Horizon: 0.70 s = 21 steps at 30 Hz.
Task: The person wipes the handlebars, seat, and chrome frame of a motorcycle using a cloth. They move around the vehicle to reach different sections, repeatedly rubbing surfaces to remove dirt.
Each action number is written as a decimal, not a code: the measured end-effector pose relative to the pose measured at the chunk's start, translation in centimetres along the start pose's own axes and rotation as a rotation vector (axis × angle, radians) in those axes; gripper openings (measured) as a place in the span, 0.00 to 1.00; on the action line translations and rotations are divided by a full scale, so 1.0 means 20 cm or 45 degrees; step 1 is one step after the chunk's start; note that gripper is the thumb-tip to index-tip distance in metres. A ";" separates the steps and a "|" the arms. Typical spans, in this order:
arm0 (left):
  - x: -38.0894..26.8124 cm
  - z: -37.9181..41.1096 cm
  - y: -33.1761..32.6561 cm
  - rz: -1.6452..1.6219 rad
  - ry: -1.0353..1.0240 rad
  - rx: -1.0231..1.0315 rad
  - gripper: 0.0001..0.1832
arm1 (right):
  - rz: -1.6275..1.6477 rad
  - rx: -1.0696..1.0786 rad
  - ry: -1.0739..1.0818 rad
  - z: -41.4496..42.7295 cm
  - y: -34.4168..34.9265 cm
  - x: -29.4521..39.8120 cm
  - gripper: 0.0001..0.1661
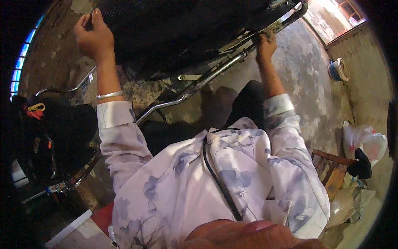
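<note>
A motorcycle stands before me, its long black seat (pixel 186 28) spanning the top of the view. My left hand (pixel 95 39) is at the seat's left edge, thumb and fingers pinched on dark material there. My right hand (pixel 266 46) is closed at the chrome side rail (pixel 224 65), towards the right end of the seat. Shade hides its fingertips, and what lies under them is hard to make out. Below the seat, a small metal bar (pixel 189 77) shows beside the rail. Much of the motorcycle's dark body is too dim to tell apart.
To the left are the handlebar (pixel 74 185) and a yellow loop (pixel 36 107) with red material. A white bucket (pixel 339 69) stands by the right wall. Plastic bags (pixel 363 141) and a wooden frame (pixel 334 158) lie at lower right, near the concrete floor (pixel 298 65).
</note>
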<state>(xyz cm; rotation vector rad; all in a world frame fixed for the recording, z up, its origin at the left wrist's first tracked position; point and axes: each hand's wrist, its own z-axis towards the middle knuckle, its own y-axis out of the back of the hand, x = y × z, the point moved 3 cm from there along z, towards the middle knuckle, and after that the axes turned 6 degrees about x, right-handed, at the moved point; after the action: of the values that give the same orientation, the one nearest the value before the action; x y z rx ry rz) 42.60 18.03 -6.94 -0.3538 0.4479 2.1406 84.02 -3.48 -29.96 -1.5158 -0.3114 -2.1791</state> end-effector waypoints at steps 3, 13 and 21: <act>-0.13 -0.01 -0.01 0.034 0.058 -0.005 0.23 | -0.276 -0.064 0.155 -0.23 -0.10 -0.15 0.28; -0.03 0.00 0.00 -0.048 0.083 0.042 0.19 | -0.715 0.467 0.524 -0.24 -0.02 0.14 0.31; -0.05 0.03 0.03 0.091 0.009 0.082 0.20 | -0.619 -0.197 0.340 0.22 0.06 0.01 0.16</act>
<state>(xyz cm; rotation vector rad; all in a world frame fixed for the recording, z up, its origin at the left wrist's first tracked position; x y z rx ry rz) 42.58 17.19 -5.92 -0.3132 0.5391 2.1893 88.04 -2.62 -28.23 -1.2990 -0.4695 -2.8096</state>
